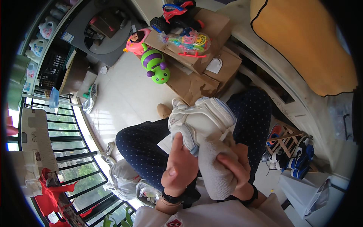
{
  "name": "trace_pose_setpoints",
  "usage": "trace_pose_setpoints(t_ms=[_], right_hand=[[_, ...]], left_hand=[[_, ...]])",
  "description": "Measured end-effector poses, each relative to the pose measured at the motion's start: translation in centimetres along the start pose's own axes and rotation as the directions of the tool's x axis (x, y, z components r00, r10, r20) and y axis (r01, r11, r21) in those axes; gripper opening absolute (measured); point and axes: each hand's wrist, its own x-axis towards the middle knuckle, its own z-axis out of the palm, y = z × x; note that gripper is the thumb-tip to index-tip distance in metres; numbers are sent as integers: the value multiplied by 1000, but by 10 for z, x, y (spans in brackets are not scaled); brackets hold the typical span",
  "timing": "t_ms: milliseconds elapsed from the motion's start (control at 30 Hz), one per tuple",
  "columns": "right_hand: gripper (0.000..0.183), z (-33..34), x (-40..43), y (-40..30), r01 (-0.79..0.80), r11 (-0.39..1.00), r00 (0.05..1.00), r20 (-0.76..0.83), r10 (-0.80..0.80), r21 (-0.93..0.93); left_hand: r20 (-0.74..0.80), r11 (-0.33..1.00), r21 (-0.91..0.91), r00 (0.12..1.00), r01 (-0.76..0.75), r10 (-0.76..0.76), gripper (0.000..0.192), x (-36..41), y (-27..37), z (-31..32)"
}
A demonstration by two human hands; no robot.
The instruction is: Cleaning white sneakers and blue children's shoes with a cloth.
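Note:
A white sneaker [202,116] with pale blue trim is held above my lap, its sole side towards the upper right. My left hand [180,167] grips the sneaker near its collar, index finger laid along the mesh. In my right hand [236,166] is a grey towel [215,176], bunched up and pressed against the near side of the shoe. The towel hides part of the sneaker and some of my right fingers. A white sheet [165,144] shows between the shoe and my left thigh.
Cardboard boxes [195,82] stand ahead, carrying a clear toy helicopter [191,41] and a toy vehicle [173,17]. Beside them is a green caterpillar toy [155,63]. A wooden rack with shoes [286,139] stands right; plastic bags [123,177] lie left by the barred window [76,161].

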Motion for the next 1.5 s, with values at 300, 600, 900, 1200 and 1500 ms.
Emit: trace_pose_setpoints(t_ms=[300,600,900,1200,1500], right_hand=[[78,-41,-20,26,-329,940,933,-182,310,-86],[51,-36,25,-10,43,999,938,346,-30,-32],[61,15,30,65,-45,993,932,353,83,-113],[62,5,18,160,-432,900,902,34,431,60],[64,4,8,178,-756,459,530,23,848,466]], left_hand=[[-209,876,467,948,-118,239,85,-10,35,-42],[229,310,869,870,-385,437,16,-27,50,-43],[377,367,822,899,-436,225,12,-21,64,-48],[-4,337,902,774,-271,633,29,-46,86,-85],[-242,-122,961,968,249,63,29,45,54,-114]])
